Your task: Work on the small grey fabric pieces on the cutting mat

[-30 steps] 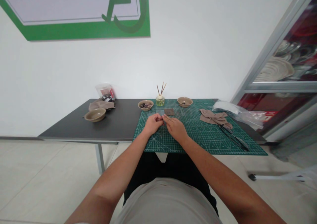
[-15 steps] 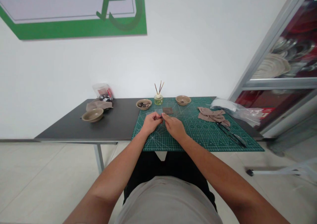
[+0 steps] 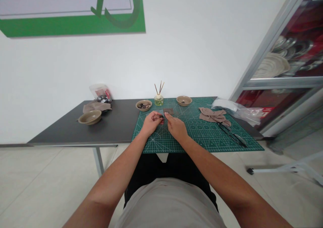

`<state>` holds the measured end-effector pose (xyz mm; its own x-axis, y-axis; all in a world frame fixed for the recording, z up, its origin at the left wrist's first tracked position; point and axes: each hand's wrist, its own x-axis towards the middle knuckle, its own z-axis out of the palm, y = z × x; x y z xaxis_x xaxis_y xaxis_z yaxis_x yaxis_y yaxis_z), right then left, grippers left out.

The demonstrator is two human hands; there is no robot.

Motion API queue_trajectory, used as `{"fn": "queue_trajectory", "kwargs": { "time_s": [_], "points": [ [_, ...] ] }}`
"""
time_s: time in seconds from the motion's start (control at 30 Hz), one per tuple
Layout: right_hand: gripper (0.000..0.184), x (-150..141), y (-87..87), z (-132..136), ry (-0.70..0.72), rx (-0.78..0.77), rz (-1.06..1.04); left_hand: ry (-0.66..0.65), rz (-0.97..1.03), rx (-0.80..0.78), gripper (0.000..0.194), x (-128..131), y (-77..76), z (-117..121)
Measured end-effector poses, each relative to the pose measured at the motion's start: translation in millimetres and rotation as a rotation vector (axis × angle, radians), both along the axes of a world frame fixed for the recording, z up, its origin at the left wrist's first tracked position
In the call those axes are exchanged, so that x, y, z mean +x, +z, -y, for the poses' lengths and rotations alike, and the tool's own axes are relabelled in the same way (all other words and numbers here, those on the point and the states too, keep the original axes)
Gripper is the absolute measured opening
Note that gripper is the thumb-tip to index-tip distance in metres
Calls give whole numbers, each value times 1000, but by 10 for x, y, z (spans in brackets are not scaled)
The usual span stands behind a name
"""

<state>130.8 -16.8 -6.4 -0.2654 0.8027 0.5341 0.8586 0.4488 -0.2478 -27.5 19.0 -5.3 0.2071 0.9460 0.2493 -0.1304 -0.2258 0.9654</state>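
My left hand [image 3: 151, 122] is closed in a pinch on a small dark stone [image 3: 161, 116] above the green cutting mat [image 3: 202, 137]. Right beside the stone, my right hand [image 3: 176, 126] has its fingers pressed together; what they hold, if anything, is too small to make out. Just beyond my fingertips a brown square sheet [image 3: 168, 111] lies on the mat, with a greyish sheet [image 3: 160, 112] partly hidden behind my left hand. A bowl of small stones [image 3: 143, 106] stands behind my left hand. Farther right, another bowl [image 3: 184, 101] has a small dark piece in it.
A reed diffuser [image 3: 158, 100] stands between the two bowls. To the right lie a crumpled brown cloth [image 3: 212, 114], a dark long-handled tool [image 3: 232, 135] and a clear plastic bag [image 3: 239, 110]. On the left are a tan bowl [image 3: 90, 117], a cloth [image 3: 96, 106] and a bag of stones [image 3: 101, 92].
The view has shifted slightly. My hands have parted a little at the fingertips, and the dark stone in my left hand shows more clearly.
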Motion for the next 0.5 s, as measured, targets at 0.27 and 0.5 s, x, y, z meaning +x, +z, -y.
{"fn": "queue_trajectory", "kwargs": {
  "time_s": [0.27,0.5],
  "points": [
    [47,-13,-6,10,105,15,53,-43,-101,39,17,19,-44,-18],
    [46,-24,-8,3,78,-7,65,-21,-171,80,16,30,-56,2]
  ]
}}
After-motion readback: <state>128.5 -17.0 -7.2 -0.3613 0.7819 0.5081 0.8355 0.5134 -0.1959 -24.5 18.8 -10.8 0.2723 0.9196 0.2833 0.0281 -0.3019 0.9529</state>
